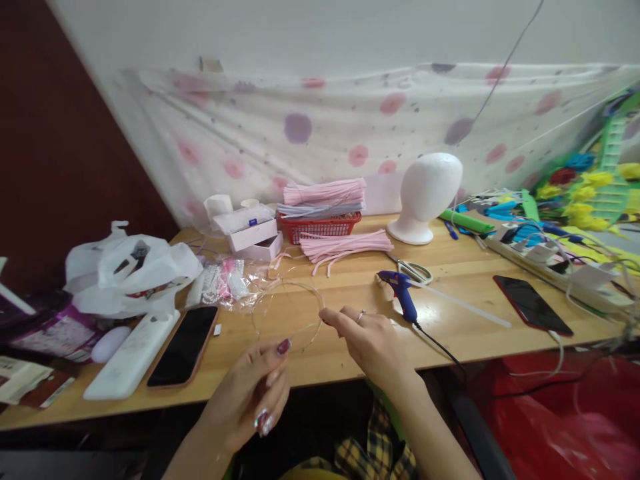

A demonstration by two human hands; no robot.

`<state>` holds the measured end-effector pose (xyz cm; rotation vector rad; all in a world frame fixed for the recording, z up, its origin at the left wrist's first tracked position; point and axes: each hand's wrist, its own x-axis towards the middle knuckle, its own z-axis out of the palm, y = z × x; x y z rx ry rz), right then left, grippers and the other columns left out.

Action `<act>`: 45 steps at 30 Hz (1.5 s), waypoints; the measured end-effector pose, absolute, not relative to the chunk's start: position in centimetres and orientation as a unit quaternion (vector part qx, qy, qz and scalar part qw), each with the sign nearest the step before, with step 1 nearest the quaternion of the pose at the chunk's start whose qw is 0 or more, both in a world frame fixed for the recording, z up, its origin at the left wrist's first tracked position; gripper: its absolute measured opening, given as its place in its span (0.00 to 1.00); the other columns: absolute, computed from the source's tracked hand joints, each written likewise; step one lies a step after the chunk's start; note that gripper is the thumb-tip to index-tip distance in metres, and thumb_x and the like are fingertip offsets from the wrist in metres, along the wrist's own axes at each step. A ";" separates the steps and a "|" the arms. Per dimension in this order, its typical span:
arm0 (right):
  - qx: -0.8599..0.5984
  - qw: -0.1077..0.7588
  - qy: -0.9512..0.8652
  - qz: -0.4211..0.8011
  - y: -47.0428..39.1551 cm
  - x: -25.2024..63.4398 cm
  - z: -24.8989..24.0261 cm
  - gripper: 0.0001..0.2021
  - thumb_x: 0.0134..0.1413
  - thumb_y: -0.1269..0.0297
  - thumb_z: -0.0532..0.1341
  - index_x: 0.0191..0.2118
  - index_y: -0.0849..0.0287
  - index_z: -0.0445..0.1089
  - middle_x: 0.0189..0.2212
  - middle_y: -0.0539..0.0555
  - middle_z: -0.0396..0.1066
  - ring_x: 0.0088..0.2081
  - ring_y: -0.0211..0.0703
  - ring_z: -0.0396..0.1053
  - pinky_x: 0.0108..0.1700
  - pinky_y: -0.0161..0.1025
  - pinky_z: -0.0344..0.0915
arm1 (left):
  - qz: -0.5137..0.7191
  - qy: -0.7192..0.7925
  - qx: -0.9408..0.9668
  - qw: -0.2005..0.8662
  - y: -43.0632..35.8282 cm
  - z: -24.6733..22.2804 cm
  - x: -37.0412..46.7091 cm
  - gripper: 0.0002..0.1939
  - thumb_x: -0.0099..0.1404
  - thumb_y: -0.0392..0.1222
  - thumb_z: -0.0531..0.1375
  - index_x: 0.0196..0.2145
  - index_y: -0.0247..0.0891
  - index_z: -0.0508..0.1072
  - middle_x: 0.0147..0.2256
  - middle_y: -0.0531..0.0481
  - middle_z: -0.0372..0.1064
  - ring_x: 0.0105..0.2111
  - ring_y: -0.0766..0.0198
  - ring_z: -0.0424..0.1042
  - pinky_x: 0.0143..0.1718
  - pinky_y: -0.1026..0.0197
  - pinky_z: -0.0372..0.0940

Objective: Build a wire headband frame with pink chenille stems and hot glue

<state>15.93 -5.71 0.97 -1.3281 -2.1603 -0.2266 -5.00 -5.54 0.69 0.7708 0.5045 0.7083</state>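
Observation:
A thin, pale wire hoop (300, 285) stands out just above the wooden table in front of me. My right hand (373, 340) pinches its right side between thumb and fingertips and wears a ring. Close to the hoop's lower edge is my left hand (255, 387), its fingers curled in and its dark, glittery nails showing. Whatever the left fingertips hold is too fine to make out. To the right of my right hand lies a blue glue gun (403, 293) with a clear glue stick (465, 307) beside it.
Behind are pink pipe cleaners (345, 248), a red basket (325, 227), scissors (417, 272) and a white foam head (427, 193). At left lie a phone (184, 347), a white plastic bag (125, 267) and bagged beads (225, 280). A power strip (555, 270) and another phone (533, 305) are right.

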 end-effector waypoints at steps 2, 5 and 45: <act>-0.489 0.299 -0.816 -0.070 -5.4 15.9 1.0 0.25 0.52 0.85 0.49 0.46 0.55 0.74 0.23 0.49 0.71 0.21 0.36 0.63 0.26 0.33 0.50 | 0.379 0.256 0.344 0.820 -5.5 0.9 -4.9 0.27 0.58 0.54 0.68 0.18 0.38 0.58 0.08 0.62 0.49 0.08 0.76 0.48 0.11 0.74 0.49; -0.479 0.322 -0.816 -0.027 -5.2 15.8 1.2 0.23 0.54 0.84 0.49 0.45 0.57 0.73 0.22 0.48 0.70 0.21 0.36 0.64 0.27 0.31 0.53 | 0.445 0.257 0.326 0.793 -5.2 1.2 -4.6 0.26 0.56 0.52 0.70 0.18 0.37 0.59 0.10 0.60 0.55 0.12 0.75 0.55 0.14 0.75 0.54; -0.640 0.481 -0.569 0.189 2.4 16.3 3.1 0.13 0.67 0.57 0.47 0.35 0.56 0.63 0.12 0.41 0.57 0.11 0.35 0.58 0.15 0.30 0.53 | 0.570 0.480 0.509 0.431 -0.6 0.0 -9.7 0.22 0.60 0.60 0.62 0.34 0.36 0.76 0.28 0.47 0.77 0.31 0.58 0.77 0.34 0.60 0.71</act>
